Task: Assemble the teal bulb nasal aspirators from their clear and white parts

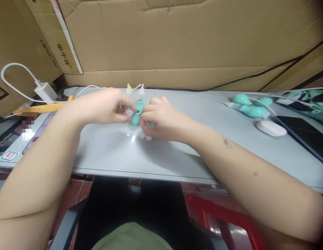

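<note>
Between my hands a teal rubber bulb (135, 119) stands upright, its round open mouth facing up. My left hand (109, 106) pinches a small clear plastic tip (129, 111) beside that mouth. The curled fingers of my right hand (161, 118) press against the bulb's right side and partly hide it. More teal shows under those fingers, but its shape is hidden. Just behind is another teal bulb (139, 103). Farther back stand two translucent nozzle tips (128, 89). Small whitish round pieces (145, 136) lie below my right hand.
Several teal bulbs (253, 111) lie at the right, near a white oval case (271, 128) and a dark phone (304, 133). At left are a white charger (46, 92) with its cable and another phone (43, 130). Cardboard (177, 41) walls the grey table's (106, 152) back.
</note>
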A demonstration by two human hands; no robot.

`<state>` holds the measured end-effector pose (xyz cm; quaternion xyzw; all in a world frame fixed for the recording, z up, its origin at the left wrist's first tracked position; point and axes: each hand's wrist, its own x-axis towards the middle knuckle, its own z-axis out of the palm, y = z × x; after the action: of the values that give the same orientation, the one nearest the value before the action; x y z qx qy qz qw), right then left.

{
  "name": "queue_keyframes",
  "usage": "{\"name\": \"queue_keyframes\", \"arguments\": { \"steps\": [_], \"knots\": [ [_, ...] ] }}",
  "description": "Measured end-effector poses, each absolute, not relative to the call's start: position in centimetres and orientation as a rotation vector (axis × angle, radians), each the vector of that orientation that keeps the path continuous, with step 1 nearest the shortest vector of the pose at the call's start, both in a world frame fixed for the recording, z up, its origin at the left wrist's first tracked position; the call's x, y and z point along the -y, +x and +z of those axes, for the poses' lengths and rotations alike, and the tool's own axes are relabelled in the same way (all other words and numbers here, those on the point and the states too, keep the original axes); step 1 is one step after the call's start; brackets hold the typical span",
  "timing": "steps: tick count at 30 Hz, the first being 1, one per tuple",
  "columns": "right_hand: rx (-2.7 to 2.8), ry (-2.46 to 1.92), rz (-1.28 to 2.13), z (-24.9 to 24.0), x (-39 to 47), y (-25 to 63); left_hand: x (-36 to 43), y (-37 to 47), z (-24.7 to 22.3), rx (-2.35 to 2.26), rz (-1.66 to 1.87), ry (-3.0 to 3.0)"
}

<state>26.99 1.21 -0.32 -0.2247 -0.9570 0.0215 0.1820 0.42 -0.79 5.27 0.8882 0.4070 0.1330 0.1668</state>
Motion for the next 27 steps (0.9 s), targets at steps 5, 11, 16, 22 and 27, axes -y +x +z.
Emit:
{"name": "queue_keyframes", "arguments": {
  "steps": [5,11,16,22,27],
  "knots": [
    [2.751,-0.794,0.094,0.0,-0.7,26.4,1.0,0.4,4.8,-1.213,0.345,2.568],
    [2.800,-0.992,0.210,1.0,-0.2,25.4,1.8,1.6,4.9,-1.425,0.157,2.514],
    [2.781,-0.987,0.216,0.9,-0.3,25.1,2.7,3.9,5.5,-1.632,-0.162,2.438],
    [2.750,-0.850,0.324,0.8,-0.6,26.7,3.2,4.5,5.7,-1.603,-0.284,2.483],
    [2.880,-0.735,0.166,0.5,-0.4,27.1,3.2,4.5,5.6,-1.548,-0.253,2.543]
  ]
}}
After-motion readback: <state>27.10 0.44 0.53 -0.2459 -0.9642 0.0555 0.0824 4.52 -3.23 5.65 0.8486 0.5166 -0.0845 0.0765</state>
